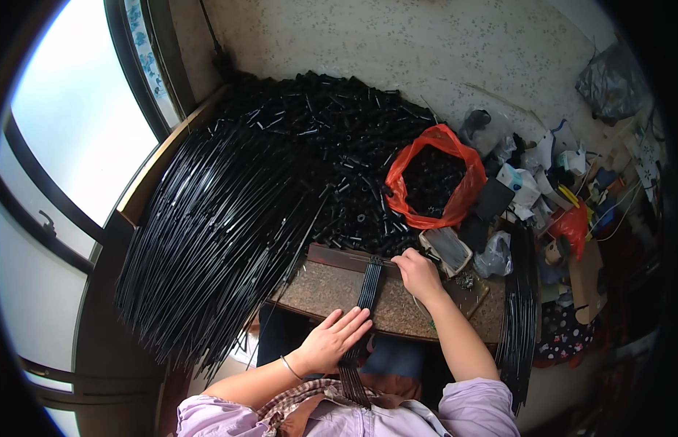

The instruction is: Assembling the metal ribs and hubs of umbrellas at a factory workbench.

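Observation:
A flat row of thin black rods (369,285) lies side by side across the front of the brown speckled worktop (328,289), running back toward my body. My left hand (333,339) rests on the row with its fingers stretched out flat. The rods' far ends meet a long dark bar (339,257). Close to those ends, my right hand (419,275) is closed at the bar's right part. A thin piece seems to stick out from its fingers toward the rods, too small to name.
Long black rods (215,240) fan out in a big pile at left. Behind, short black tubular pieces (317,109) form a heap, with a red plastic bag (466,156) of dark pieces beside it. More rods (519,313) hang at right, near clutter and a clear bag (493,256).

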{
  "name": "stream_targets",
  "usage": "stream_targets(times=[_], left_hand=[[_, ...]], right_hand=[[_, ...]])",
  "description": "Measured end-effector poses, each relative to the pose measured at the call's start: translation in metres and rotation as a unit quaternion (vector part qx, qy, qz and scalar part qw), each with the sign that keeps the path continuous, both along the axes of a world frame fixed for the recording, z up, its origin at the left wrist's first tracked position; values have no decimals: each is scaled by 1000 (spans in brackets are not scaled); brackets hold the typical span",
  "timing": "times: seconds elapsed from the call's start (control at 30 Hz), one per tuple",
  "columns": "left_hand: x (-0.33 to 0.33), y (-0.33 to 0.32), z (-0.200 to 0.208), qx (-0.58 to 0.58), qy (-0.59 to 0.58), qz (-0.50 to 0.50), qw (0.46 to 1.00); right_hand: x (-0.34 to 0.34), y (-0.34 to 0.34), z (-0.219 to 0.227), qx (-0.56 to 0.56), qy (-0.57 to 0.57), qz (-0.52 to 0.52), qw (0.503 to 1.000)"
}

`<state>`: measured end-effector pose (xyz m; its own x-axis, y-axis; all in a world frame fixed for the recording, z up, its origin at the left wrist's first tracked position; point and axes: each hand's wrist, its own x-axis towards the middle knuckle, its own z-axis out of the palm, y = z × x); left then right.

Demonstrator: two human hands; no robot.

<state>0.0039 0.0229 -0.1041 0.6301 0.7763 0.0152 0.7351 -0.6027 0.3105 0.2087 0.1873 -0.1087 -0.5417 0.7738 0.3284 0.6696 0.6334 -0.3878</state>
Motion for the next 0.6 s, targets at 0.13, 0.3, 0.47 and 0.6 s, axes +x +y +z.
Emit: stream_targets(times=[0.13,0.3,0.47,0.6], left_hand=[[0,0,-2,-3,-9,1,1000],[-1,1,-4,-1,-10,6,1000],[0,2,-3,-7,-11,0,1000],[0,2,-1,-7,-15,6,1000]], right_hand=[[6,2,2,-18,-11,-14,1000],[-3,2,0,-17,25,9,1000],[-8,3,0,-22,29,3,999],[-9,10,4,-11,-54,18,998]])
